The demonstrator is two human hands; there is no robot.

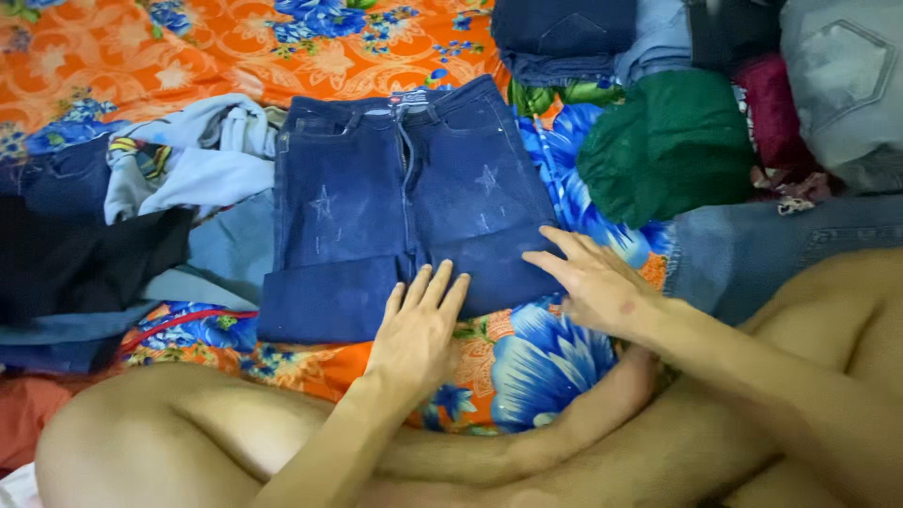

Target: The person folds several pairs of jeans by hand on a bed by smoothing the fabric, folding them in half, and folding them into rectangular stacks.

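A pair of dark blue jeans [404, 202] with pale star marks lies folded on an orange and blue flowered sheet [235, 47], waistband away from me. My left hand [419, 329] rests flat at the near folded edge, fingers spread onto the denim. My right hand [588, 277] lies flat at the jeans' near right corner, fingertips on the fabric. Neither hand grips anything. My bare legs cross in front.
A heap of light blue, dark and black clothes [122, 216] lies to the left. At the back right sit folded jeans [564, 38], a green garment [673, 141], a maroon cloth [771, 113] and grey-blue denim [847, 85]. More denim [762, 249] lies by my right arm.
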